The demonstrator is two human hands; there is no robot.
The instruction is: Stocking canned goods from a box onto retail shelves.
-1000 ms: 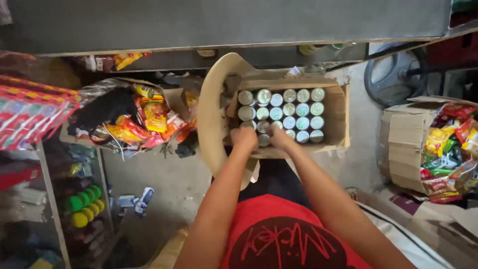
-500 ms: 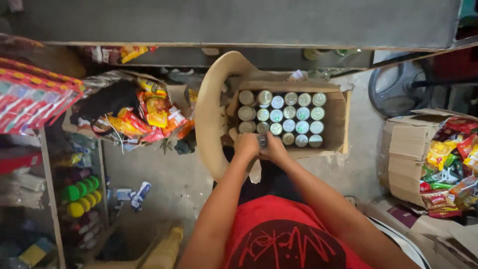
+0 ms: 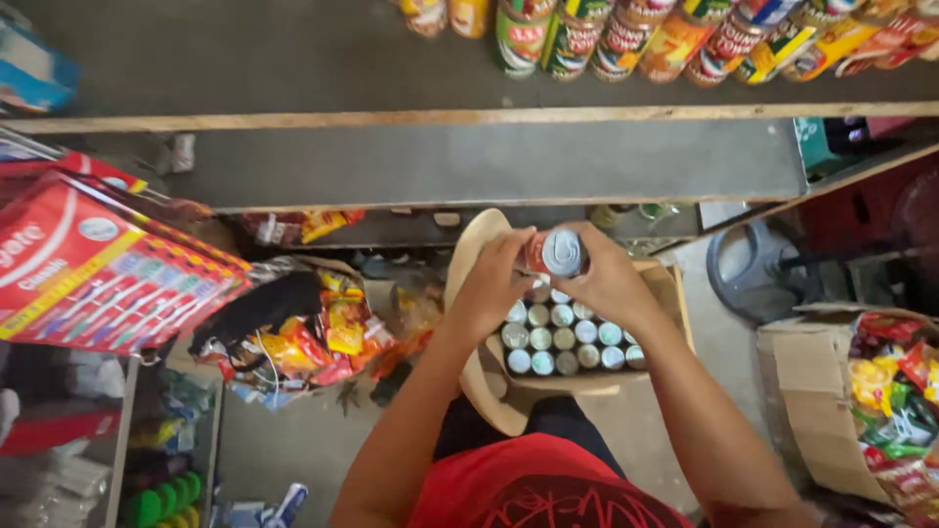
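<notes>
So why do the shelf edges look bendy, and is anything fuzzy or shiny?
In the head view the wide lens bows the wooden shelf edge; the hands, left hand and right hand, and the can they hold look slightly soft; the can's top catches a pale shine; the floor corner by the green lids is dim.
</notes>
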